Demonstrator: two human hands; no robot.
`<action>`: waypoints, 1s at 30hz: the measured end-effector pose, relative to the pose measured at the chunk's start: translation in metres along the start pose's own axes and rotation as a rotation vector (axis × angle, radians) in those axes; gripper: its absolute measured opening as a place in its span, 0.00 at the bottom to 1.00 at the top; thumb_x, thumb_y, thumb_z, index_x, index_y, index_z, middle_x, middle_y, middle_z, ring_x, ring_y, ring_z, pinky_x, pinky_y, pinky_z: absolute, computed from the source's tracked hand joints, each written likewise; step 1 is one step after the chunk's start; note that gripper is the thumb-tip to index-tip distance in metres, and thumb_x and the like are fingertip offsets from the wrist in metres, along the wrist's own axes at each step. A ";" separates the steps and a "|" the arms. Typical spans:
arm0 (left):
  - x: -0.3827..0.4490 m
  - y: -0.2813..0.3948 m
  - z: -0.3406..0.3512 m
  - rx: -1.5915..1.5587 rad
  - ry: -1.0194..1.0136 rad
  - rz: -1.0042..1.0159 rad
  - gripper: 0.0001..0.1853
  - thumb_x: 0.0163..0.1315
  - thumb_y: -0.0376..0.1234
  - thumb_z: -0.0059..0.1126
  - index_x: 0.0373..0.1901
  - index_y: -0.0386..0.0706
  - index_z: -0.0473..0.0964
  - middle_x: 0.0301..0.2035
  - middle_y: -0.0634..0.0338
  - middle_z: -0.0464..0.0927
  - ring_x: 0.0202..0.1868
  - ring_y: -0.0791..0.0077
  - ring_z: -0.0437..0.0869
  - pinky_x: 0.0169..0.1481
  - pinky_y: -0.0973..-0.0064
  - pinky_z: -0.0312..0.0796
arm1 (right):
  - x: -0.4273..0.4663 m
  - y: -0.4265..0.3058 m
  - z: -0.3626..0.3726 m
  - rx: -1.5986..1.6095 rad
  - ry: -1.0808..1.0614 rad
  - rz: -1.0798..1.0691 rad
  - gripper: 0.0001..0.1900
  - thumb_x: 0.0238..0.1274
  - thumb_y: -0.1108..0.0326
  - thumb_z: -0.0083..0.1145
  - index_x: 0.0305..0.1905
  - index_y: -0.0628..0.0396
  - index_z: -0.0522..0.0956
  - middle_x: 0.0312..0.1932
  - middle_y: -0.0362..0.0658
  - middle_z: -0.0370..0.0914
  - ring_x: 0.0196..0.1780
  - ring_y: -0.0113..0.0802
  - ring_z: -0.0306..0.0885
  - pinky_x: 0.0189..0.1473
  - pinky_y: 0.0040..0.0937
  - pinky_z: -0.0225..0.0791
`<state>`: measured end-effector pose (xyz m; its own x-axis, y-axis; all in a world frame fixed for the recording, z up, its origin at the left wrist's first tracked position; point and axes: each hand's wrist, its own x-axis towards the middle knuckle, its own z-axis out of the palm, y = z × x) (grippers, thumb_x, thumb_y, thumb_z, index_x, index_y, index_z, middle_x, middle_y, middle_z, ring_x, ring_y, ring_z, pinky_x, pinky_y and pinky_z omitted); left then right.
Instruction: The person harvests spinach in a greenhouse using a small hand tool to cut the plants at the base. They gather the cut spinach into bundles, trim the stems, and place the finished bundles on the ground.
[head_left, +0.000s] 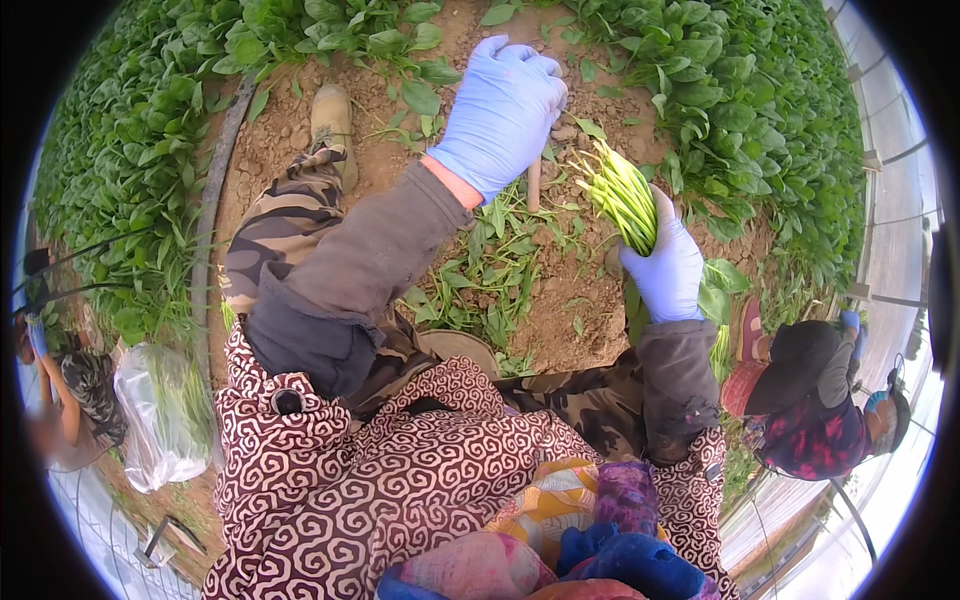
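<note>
My right hand (664, 266), in a blue glove, is closed around a bunch of spinach (619, 191). Its pale cut stems point up and away from me, while some leaves (724, 277) show beside the wrist. My left hand (506, 112), gloved too, hovers over the soil ahead with its fingers curled. Whether anything is inside those fingers is hidden. A wooden handle (534, 184) shows just below the left hand; I cannot tell whether the hand touches it. Loose spinach leaves (487, 277) lie scattered on the bare soil (574, 322) between my legs.
Dense spinach plants stand at left (142, 135) and right (742, 97). A dark hose-like strip (210, 210) runs along the left bed. A clear plastic bag (161, 420) holds greens. One person (64, 397) works at far left, another person (810, 405) at right.
</note>
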<state>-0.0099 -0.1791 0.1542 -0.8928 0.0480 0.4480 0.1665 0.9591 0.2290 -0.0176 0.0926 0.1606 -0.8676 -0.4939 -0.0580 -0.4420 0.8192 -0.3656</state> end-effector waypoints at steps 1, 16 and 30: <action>0.000 -0.002 -0.004 -0.008 -0.070 -0.045 0.11 0.53 0.42 0.67 0.23 0.44 0.82 0.40 0.62 0.82 0.47 0.63 0.80 0.64 0.60 0.63 | 0.000 0.002 -0.001 0.040 -0.011 0.029 0.42 0.42 0.65 0.69 0.68 0.49 0.65 0.40 0.52 0.81 0.42 0.52 0.81 0.43 0.43 0.75; -0.012 0.026 0.018 -1.112 -0.519 -0.469 0.18 0.58 0.42 0.67 0.40 0.35 0.82 0.52 0.55 0.80 0.52 0.67 0.80 0.58 0.69 0.70 | 0.002 -0.008 -0.002 0.767 -0.178 0.247 0.34 0.50 0.75 0.66 0.65 0.63 0.68 0.51 0.43 0.79 0.52 0.26 0.77 0.56 0.26 0.70; -0.001 0.002 0.001 -0.999 -0.048 -0.412 0.16 0.61 0.45 0.65 0.38 0.43 0.83 0.46 0.59 0.81 0.50 0.74 0.80 0.60 0.73 0.67 | 0.004 -0.005 -0.013 1.011 -0.457 0.475 0.32 0.52 0.75 0.69 0.64 0.61 0.70 0.53 0.38 0.78 0.52 0.25 0.76 0.56 0.26 0.69</action>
<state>-0.0094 -0.1772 0.1533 -0.9699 -0.1945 0.1462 0.0965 0.2440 0.9650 -0.0216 0.0901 0.1742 -0.6444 -0.4301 -0.6323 0.4543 0.4497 -0.7690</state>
